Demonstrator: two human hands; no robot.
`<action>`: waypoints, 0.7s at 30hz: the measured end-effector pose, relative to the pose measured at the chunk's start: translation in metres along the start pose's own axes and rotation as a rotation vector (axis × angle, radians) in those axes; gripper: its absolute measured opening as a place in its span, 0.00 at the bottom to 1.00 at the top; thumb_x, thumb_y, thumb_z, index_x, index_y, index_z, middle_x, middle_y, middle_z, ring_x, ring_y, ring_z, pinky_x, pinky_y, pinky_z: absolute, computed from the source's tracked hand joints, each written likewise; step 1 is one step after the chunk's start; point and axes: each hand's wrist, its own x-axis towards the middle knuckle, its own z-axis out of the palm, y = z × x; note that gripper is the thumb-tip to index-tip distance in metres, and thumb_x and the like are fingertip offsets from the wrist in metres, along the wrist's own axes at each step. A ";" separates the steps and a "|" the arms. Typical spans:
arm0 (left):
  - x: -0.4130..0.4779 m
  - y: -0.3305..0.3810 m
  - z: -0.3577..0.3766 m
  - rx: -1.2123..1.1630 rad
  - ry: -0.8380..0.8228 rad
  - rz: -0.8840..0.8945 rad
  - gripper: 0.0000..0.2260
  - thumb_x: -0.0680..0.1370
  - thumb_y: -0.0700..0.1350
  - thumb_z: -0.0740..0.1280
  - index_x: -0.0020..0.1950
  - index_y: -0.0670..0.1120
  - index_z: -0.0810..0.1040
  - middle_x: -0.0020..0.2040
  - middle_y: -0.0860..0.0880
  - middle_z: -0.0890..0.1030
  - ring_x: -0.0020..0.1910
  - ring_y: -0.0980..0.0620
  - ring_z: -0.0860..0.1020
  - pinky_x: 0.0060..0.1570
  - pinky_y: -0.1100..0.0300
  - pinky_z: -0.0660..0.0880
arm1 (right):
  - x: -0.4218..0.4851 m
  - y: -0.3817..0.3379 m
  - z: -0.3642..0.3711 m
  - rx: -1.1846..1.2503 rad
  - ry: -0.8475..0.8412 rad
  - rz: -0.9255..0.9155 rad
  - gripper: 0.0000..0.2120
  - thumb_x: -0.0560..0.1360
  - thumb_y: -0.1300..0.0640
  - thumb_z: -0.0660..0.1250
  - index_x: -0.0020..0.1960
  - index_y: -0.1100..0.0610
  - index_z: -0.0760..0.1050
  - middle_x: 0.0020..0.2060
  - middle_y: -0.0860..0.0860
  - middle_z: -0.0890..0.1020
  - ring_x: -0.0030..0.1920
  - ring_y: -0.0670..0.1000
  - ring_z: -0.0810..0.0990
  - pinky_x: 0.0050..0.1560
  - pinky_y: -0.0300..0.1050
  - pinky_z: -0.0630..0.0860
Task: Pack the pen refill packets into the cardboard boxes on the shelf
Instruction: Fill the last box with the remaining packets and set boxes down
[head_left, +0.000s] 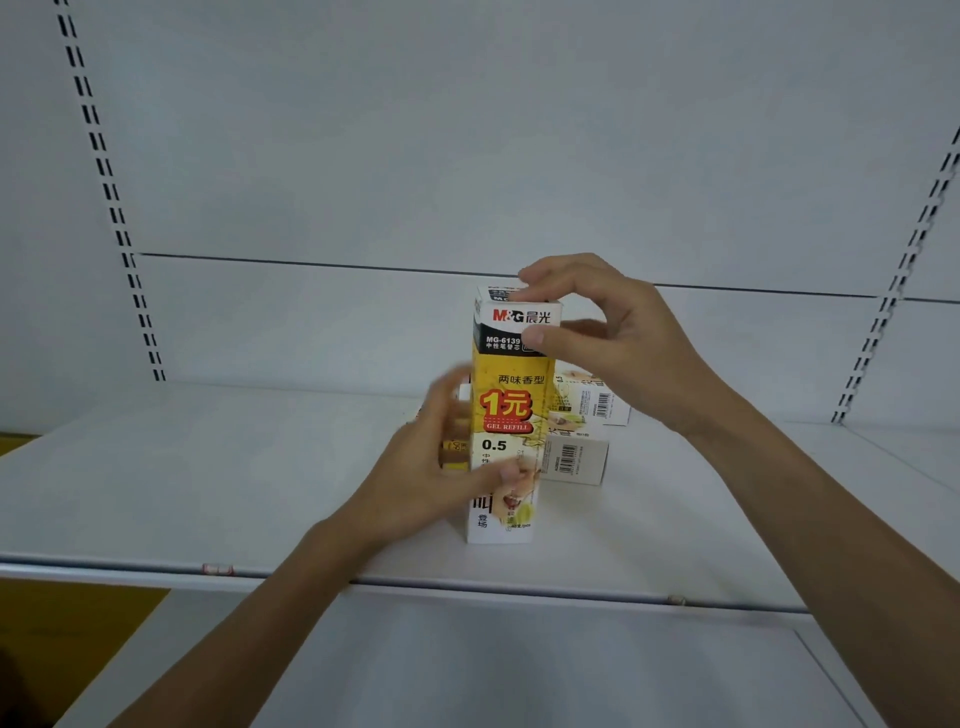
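White back panel (467, 156) sitting behind the grip; slotted uprights (111, 208) running up either side; yellow floor (67, 623) showing lower left.

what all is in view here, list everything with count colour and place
upright gel refill box: 1, yellow, white and black, standing at shelf centre
lying boxes: at least 2, white with barcodes, stacked right behind the upright box
partly hidden item: 1, yellow, behind the left hand, blurred
shelf: 1, white, across the middle
slotted uprights: 2, white, left and right of back panel
left hand: 1, on the box's lower left side, blurred
right hand: 1, fingers at the box's top flap
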 end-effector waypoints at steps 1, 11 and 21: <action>0.004 0.006 -0.004 -0.009 0.042 0.056 0.31 0.66 0.58 0.71 0.61 0.69 0.55 0.57 0.60 0.74 0.52 0.63 0.77 0.45 0.67 0.77 | -0.003 0.002 0.000 0.036 -0.015 0.029 0.14 0.70 0.60 0.71 0.51 0.46 0.77 0.59 0.48 0.74 0.62 0.45 0.74 0.53 0.41 0.78; 0.031 0.034 -0.019 0.185 0.417 0.328 0.17 0.69 0.51 0.73 0.55 0.58 0.74 0.63 0.54 0.70 0.52 0.58 0.76 0.43 0.65 0.77 | -0.065 0.023 0.059 -0.302 -0.039 0.407 0.38 0.58 0.39 0.77 0.63 0.42 0.63 0.58 0.41 0.73 0.56 0.42 0.74 0.57 0.48 0.76; -0.001 -0.015 -0.027 0.539 0.560 -0.219 0.25 0.69 0.67 0.58 0.44 0.44 0.70 0.57 0.45 0.68 0.43 0.47 0.75 0.40 0.57 0.70 | -0.088 0.036 0.004 -0.391 0.093 0.381 0.17 0.66 0.58 0.75 0.53 0.49 0.74 0.51 0.42 0.78 0.49 0.41 0.77 0.44 0.28 0.74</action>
